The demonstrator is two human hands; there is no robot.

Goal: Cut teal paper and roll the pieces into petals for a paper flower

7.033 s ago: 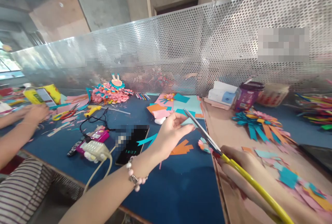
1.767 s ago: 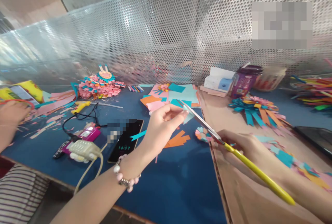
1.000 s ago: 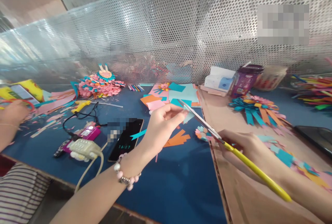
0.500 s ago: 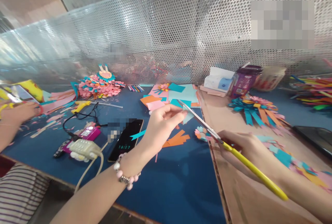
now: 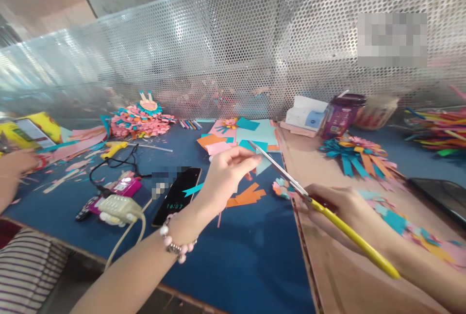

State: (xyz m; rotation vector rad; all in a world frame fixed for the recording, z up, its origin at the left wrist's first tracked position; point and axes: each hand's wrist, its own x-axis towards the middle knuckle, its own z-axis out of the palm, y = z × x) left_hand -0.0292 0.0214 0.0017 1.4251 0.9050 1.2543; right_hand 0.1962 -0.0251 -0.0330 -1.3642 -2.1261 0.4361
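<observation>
My left hand [image 5: 227,173] pinches a small piece of pale mint paper [image 5: 264,161] between thumb and fingertips, above the blue table. My right hand [image 5: 344,212] is closed around yellow-handled scissors [image 5: 349,236], seen nearly edge-on. Their silver blades reach up and left to the mint paper, and I cannot tell how far apart they are. Below the paper lie orange paper strips [image 5: 247,196] and a small paper flower [image 5: 282,188]. Behind are stacked coloured sheets [image 5: 262,132]. A dark phone [image 5: 182,197] lies partly behind my left wrist.
A pink fringed paper pile [image 5: 140,122], a glue gun [image 5: 114,149] and a power strip with cables [image 5: 118,207] occupy the left. Another person's hand [image 5: 18,166] is at far left. Cardboard [image 5: 338,280], a purple cup [image 5: 342,115] and a fringed flower [image 5: 364,154] stand right.
My hands and the scissors stay almost in place; the mint paper has tilted slightly and shows a little more below the blades. The other person's hand has shifted left.
</observation>
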